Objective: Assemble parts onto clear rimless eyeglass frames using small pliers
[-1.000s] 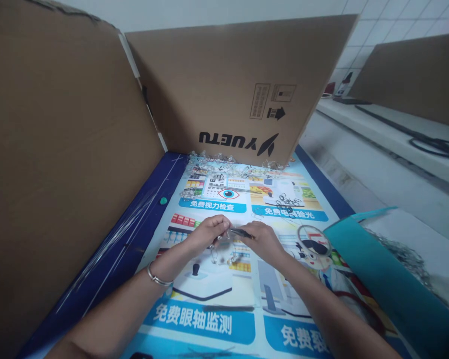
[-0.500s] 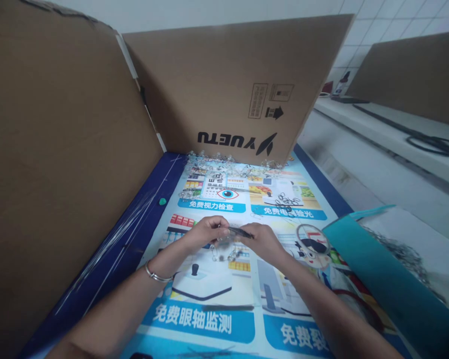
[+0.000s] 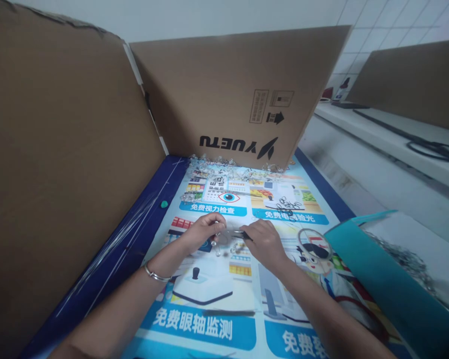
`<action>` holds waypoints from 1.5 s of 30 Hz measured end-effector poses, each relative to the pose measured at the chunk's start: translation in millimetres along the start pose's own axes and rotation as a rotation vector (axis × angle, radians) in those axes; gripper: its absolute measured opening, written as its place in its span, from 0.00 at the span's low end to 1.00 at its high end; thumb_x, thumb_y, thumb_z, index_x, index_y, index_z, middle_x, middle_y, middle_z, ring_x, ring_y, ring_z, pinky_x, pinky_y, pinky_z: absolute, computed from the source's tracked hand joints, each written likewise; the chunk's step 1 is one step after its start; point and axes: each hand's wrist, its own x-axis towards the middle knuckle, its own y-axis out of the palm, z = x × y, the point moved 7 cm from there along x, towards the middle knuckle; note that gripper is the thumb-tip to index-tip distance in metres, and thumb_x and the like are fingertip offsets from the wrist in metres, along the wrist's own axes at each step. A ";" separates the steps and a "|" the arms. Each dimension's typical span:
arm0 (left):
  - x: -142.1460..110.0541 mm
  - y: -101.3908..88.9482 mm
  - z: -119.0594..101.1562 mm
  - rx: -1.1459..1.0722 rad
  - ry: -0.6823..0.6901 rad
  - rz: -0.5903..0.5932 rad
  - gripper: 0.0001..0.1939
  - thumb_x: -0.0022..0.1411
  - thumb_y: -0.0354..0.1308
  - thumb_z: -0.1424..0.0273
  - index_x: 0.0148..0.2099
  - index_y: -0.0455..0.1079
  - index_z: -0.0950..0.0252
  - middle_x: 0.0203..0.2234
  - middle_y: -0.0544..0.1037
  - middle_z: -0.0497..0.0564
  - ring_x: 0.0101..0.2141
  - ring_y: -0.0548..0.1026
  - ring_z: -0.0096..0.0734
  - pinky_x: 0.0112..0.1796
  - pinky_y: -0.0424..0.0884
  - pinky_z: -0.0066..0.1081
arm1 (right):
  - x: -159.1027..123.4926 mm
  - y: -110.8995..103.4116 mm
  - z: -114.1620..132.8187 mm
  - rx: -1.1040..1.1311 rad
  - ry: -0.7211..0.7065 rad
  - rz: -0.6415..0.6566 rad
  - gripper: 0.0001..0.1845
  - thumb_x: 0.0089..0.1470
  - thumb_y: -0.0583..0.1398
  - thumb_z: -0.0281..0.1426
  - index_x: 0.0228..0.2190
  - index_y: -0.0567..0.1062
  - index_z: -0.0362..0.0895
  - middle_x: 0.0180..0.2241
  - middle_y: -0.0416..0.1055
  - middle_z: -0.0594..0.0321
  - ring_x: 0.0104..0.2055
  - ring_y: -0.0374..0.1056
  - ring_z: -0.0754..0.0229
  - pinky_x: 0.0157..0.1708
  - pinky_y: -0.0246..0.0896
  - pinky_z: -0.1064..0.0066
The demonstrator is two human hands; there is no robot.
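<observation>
My left hand (image 3: 206, 231) is closed in a pinch on a small loop of wire with clear beads (image 3: 217, 244), which dangles below the fingertips. My right hand (image 3: 266, 243) wraps round the dark handles of small pliers (image 3: 241, 234). Their metal jaws point left, towards the beaded wire. Whether the jaws touch it is too blurred to tell. Both hands hover over the printed mat (image 3: 243, 294). Beyond them lies a little heap of dark wire rings (image 3: 287, 205).
Clear beaded pieces (image 3: 228, 169) line the foot of an upright cardboard panel (image 3: 224, 89). Another cardboard wall (image 3: 63, 139) stands at left. At right is a teal box (image 3: 381, 269) with tangled wire pieces (image 3: 406, 257). A green lump (image 3: 164, 204) and thin wires (image 3: 112, 249) lie on the left.
My right hand has drawn slightly right with the pliers, and the gap between the hands has widened. The beaded loop now hangs nearer the left fingers. The view has tilted slightly.
</observation>
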 end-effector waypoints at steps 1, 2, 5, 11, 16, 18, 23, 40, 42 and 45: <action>-0.2 0.4 -0.7 0.007 0.008 0.009 0.14 0.49 0.60 0.60 0.30 0.63 0.66 0.22 0.64 0.43 0.19 0.63 0.17 0.21 0.59 0.21 | 0.1 -0.5 3.2 -0.039 -0.017 0.003 0.11 0.51 0.53 0.26 0.33 0.74 0.44 0.25 0.69 0.61 0.32 0.60 0.60 0.37 0.49 0.67; -0.4 1.1 -1.6 0.014 0.018 0.018 0.13 0.49 0.59 0.61 0.30 0.63 0.66 0.21 0.64 0.43 0.19 0.63 0.17 0.21 0.59 0.21 | 0.4 -0.6 5.7 -0.074 -0.029 0.011 0.11 0.50 0.53 0.25 0.32 0.74 0.44 0.24 0.69 0.61 0.32 0.60 0.60 0.37 0.48 0.67; -1.5 3.8 -4.9 0.016 0.049 0.029 0.12 0.50 0.59 0.62 0.29 0.64 0.66 0.22 0.64 0.43 0.20 0.64 0.18 0.22 0.59 0.21 | 1.5 -0.2 8.3 -0.149 -0.033 0.032 0.09 0.49 0.54 0.25 0.31 0.74 0.44 0.24 0.68 0.61 0.31 0.58 0.60 0.35 0.47 0.67; -2.0 6.6 -5.6 0.018 0.063 0.001 0.12 0.51 0.58 0.62 0.30 0.64 0.66 0.21 0.65 0.44 0.22 0.64 0.21 0.26 0.62 0.24 | 2.9 -4.5 6.9 -0.155 -0.034 0.023 0.10 0.49 0.54 0.24 0.29 0.74 0.44 0.23 0.67 0.61 0.32 0.58 0.60 0.35 0.46 0.67; -1.1 4.6 -6.8 0.126 0.099 -0.022 0.11 0.52 0.57 0.63 0.30 0.64 0.66 0.22 0.65 0.45 0.24 0.63 0.22 0.28 0.59 0.24 | 3.5 -8.8 9.0 -0.149 -0.061 -0.001 0.11 0.50 0.53 0.24 0.31 0.74 0.43 0.24 0.68 0.61 0.32 0.58 0.60 0.35 0.46 0.67; -1.5 5.3 -9.1 0.167 0.120 -0.020 0.09 0.53 0.57 0.65 0.30 0.65 0.66 0.22 0.65 0.44 0.25 0.62 0.22 0.29 0.58 0.24 | 3.5 -8.1 9.7 -0.175 -0.060 0.009 0.10 0.50 0.53 0.24 0.31 0.74 0.44 0.24 0.67 0.61 0.32 0.58 0.60 0.35 0.46 0.67; -3.2 7.2 -14.1 0.261 0.154 -0.029 0.06 0.54 0.54 0.68 0.30 0.65 0.65 0.24 0.65 0.45 0.26 0.63 0.23 0.30 0.59 0.25 | 3.1 -3.7 10.6 -0.265 -0.036 0.063 0.08 0.50 0.54 0.25 0.28 0.73 0.44 0.22 0.66 0.61 0.31 0.57 0.59 0.34 0.44 0.66; -4.2 9.5 -27.3 0.403 0.380 0.058 0.05 0.55 0.55 0.70 0.29 0.70 0.65 0.29 0.65 0.49 0.36 0.65 0.29 0.41 0.60 0.30 | 2.4 10.3 4.0 -0.183 0.134 0.436 0.06 0.48 0.55 0.26 0.26 0.72 0.45 0.25 0.69 0.63 0.32 0.60 0.62 0.33 0.42 0.68; -3.8 9.3 -25.3 0.396 0.385 0.075 0.05 0.55 0.56 0.70 0.30 0.70 0.65 0.30 0.65 0.49 0.37 0.65 0.30 0.42 0.59 0.31 | 2.4 10.7 4.9 -0.155 0.151 0.477 0.06 0.49 0.55 0.27 0.27 0.72 0.45 0.26 0.70 0.63 0.33 0.60 0.61 0.33 0.43 0.69; -3.4 8.9 -23.2 0.387 0.385 0.085 0.05 0.55 0.56 0.70 0.30 0.70 0.65 0.30 0.65 0.49 0.37 0.64 0.29 0.41 0.60 0.30 | 1.9 11.4 5.9 -0.123 0.161 0.498 0.07 0.50 0.54 0.27 0.26 0.72 0.44 0.27 0.71 0.62 0.34 0.60 0.61 0.34 0.44 0.70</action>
